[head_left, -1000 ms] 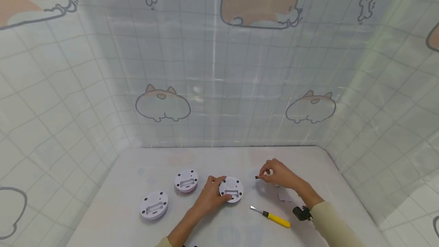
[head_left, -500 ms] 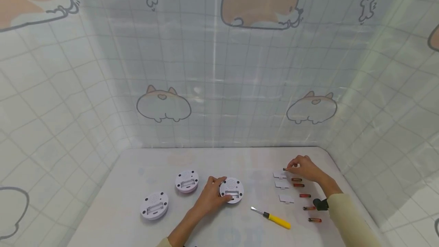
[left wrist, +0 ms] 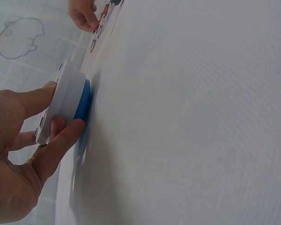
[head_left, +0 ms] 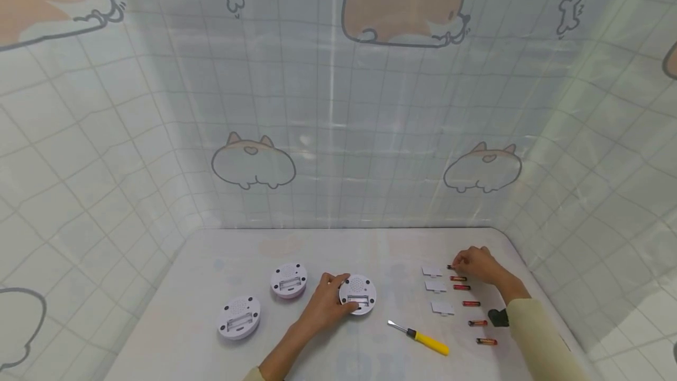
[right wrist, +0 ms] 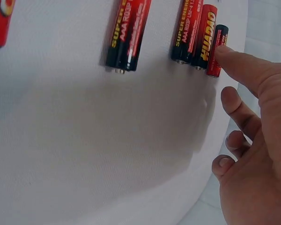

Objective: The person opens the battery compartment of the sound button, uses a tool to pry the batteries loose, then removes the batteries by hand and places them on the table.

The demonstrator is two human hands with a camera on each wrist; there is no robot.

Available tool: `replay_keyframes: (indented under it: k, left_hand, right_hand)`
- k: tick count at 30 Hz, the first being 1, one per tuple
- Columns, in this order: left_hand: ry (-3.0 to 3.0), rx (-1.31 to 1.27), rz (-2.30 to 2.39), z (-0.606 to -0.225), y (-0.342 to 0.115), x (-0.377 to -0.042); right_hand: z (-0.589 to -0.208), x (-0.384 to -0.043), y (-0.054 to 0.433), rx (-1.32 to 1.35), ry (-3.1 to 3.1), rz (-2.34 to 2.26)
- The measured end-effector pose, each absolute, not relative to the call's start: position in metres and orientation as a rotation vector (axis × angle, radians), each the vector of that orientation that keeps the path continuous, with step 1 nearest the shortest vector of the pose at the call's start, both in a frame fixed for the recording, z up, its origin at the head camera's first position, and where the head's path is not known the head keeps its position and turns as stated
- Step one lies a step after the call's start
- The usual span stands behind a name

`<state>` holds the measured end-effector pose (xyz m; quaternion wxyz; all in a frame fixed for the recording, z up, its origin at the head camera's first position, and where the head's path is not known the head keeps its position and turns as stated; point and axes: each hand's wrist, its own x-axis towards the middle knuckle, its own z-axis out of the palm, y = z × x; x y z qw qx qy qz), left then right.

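My left hand grips a round white device turned underside up. Its thumb lies by the uncovered battery compartment. A blue lower part of the device shows in the left wrist view, where the fingers wrap its side. At the back of a row on the right, my right hand pinches an AAA battery; the right wrist view has the thumb on this red and black battery, with the opposing finger hidden. Beside it lie a second battery and a third battery, close together.
Two more round devices, one at the back and one in front, lie underside up with uncovered compartments. Three white covers line up left of the batteries. A yellow-handled screwdriver lies in front. More batteries continue the row.
My right hand has moved right, from near the held device to the back of the battery row, carrying the battery and lowering it slightly. My left hand keeps its hold on the device.
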<state>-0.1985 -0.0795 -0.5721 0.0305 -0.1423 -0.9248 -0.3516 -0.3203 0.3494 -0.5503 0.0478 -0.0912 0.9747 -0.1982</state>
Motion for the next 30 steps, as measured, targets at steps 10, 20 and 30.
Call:
replay_keyframes:
  k: [10,20,30]
  left_hand:
    - [-2.843,-0.441,-1.103,-0.573,-0.08,-0.2]
    - [-2.872,-0.447,-1.098,-0.571,-0.08,-0.202]
    - [-2.88,-0.429,-1.105,-0.57,-0.082,-0.204]
  right_hand:
    - [-0.549,-0.319,0.343,-0.229,2.944,-0.631]
    - [-0.555,-0.322,0.346,-0.214,2.947,-0.628]
    - [-0.556,-0.324,0.348,-0.189,2.98,-0.655]
